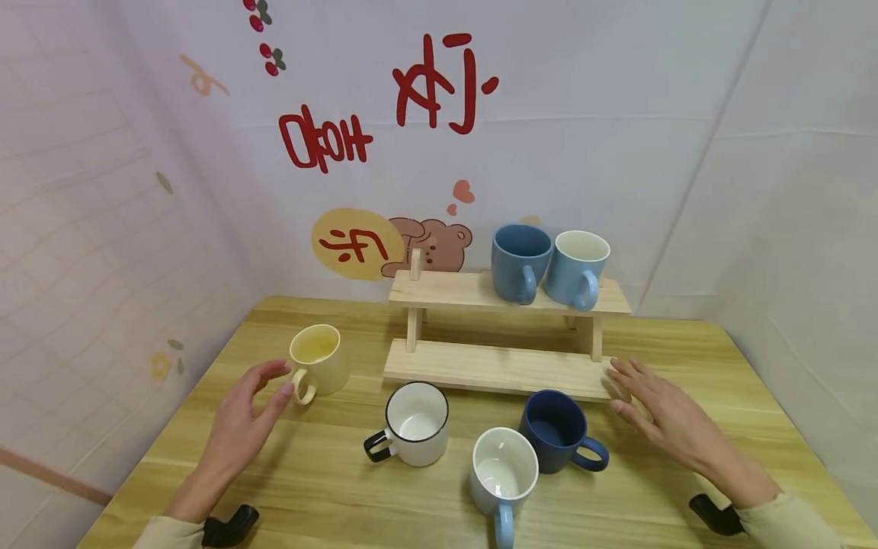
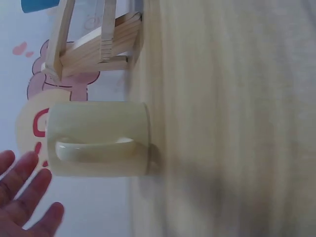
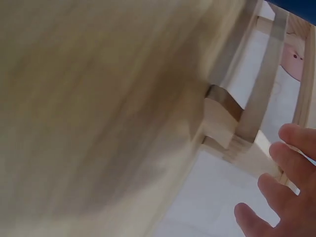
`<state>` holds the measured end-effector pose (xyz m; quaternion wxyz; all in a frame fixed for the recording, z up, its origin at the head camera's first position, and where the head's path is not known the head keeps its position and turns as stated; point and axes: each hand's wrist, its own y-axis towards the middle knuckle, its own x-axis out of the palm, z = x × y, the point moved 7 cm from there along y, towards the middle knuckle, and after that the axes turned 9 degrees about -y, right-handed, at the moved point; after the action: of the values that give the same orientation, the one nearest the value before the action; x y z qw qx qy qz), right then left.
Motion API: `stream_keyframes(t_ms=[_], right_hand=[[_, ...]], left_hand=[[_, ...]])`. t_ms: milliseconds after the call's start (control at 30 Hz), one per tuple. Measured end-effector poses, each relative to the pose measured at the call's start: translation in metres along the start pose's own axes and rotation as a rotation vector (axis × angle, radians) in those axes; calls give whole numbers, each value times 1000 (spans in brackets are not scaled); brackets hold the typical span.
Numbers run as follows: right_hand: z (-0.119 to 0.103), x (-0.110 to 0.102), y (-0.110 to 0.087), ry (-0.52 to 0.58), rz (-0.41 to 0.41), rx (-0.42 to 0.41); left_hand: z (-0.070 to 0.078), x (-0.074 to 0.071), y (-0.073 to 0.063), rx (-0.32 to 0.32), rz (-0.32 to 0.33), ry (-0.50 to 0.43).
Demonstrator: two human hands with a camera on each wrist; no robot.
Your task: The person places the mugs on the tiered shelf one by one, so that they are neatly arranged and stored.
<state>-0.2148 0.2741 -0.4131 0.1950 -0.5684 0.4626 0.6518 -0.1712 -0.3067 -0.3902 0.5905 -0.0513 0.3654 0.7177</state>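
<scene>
A pale yellow mug (image 1: pixel 329 370) stands upright on the table at the left, its handle toward the left hand (image 1: pixel 240 419). That hand has thumb and fingers spread beside the handle; in the left wrist view the fingertips hover short of the yellow mug (image 2: pixel 98 118). At the right end of the two-step wooden rack (image 1: pixel 494 364), the right hand (image 1: pixel 668 419) reaches out with loosely extended fingers and holds nothing. Its fingertips overlap the lower shelf's end in the head view. Nearest to it among the mugs is a dark blue mug (image 1: pixel 555 435).
A white mug with black rim (image 1: pixel 418 427) and a light blue mug (image 1: pixel 504 473) stand at the front middle, the latter close against the dark blue one. On the rack's upper shelf sit a medium blue mug (image 1: pixel 517 267) and another light blue mug (image 1: pixel 572 274). A printed cloth (image 1: pixel 583 152) hangs behind.
</scene>
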Motion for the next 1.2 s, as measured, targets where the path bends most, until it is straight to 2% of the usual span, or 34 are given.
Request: stream_keyframes(t_ms=[200, 333, 600, 667, 800, 967, 1100, 1200], right_hand=[[-1, 11, -8, 7, -42, -13], [-1, 15, -12, -1, -59, -12], [-2, 15, -15, 15, -100, 9], [-3, 13, -15, 15, -100, 4], [-3, 12, -12, 19, -105, 6], [-3, 13, -11, 24, -128, 6], [-3, 13, -11, 21, -123, 4], [-3, 13, -11, 17, -114, -4]], left_hand=[[-21, 0, -8, -157, -47, -24], [-35, 5, -10, -229, -65, -57], [-48, 23, -8, -311, -153, -356], [-50, 27, -6, -329, -167, -404], [-54, 31, -3, -352, -164, -456], [-57, 33, 1, -361, -187, -426], [-58, 34, 4, -372, -159, -411], [-61, 38, 2, -421, -111, -531]])
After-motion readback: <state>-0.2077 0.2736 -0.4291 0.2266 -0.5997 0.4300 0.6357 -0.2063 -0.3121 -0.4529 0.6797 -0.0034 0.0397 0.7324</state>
